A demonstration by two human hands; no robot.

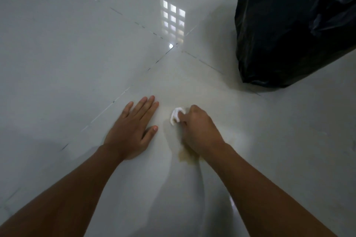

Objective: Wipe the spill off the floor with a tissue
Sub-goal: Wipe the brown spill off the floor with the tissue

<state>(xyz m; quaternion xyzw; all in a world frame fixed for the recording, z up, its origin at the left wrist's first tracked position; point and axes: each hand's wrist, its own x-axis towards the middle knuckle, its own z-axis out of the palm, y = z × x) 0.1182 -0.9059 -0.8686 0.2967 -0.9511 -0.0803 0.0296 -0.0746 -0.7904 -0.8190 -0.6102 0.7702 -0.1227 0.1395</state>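
A crumpled white tissue is pressed against the pale tiled floor, with my right hand shut on it. A brownish spill lies on the tile just under and behind my right wrist, partly hidden by it; a faint wet sheen spreads between hand and spill. My left hand rests flat on the floor beside it, palm down, fingers spread, holding nothing.
A large black plastic rubbish bag stands on the floor at the upper right. A window's bright reflection shines on the glossy tiles ahead. Dark grout lines cross the floor.
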